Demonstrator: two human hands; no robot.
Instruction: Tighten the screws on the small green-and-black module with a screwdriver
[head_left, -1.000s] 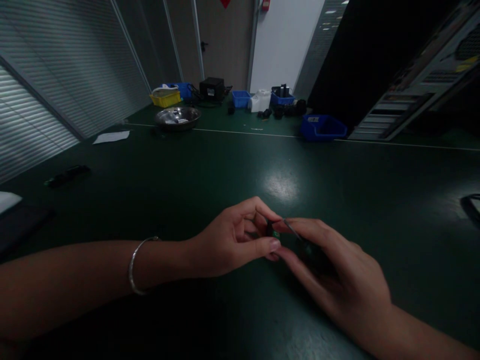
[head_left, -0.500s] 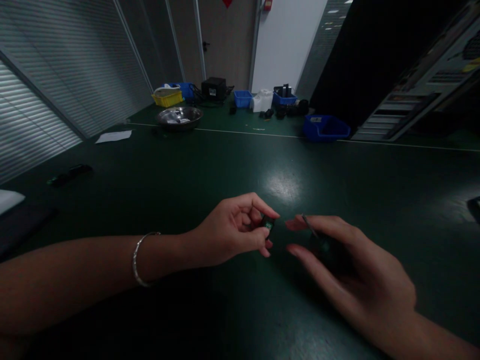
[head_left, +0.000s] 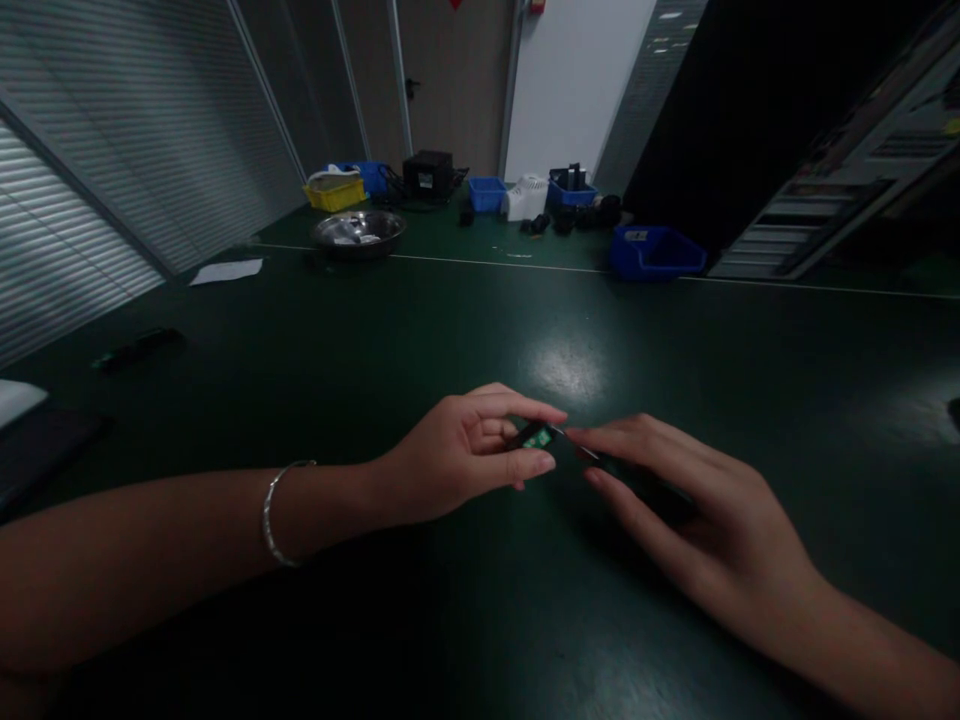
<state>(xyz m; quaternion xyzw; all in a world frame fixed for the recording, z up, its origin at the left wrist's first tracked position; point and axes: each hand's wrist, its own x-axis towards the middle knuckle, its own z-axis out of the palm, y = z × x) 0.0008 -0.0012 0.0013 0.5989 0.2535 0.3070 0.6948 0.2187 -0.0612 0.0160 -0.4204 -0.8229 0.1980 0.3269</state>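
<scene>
My left hand (head_left: 469, 455) pinches a small black part with a green face (head_left: 535, 436) between thumb and fingers, just above the dark green table (head_left: 420, 330). A silver bracelet (head_left: 274, 524) sits on that wrist. My right hand (head_left: 697, 510) comes in from the right and holds a thin dark tool (head_left: 600, 460) whose tip meets the small part. Most of the tool is hidden under the fingers.
At the far side stand a steel bowl (head_left: 358, 232), a yellow bin (head_left: 331, 193), several blue bins (head_left: 654, 252) and a black box (head_left: 427, 172). A white sheet (head_left: 226, 271) and a dark flat item (head_left: 139, 348) lie at the left.
My right hand drew back from the part half a second ago and has now come back, with the tool tip at the part again. The left hand has turned the part slightly.
</scene>
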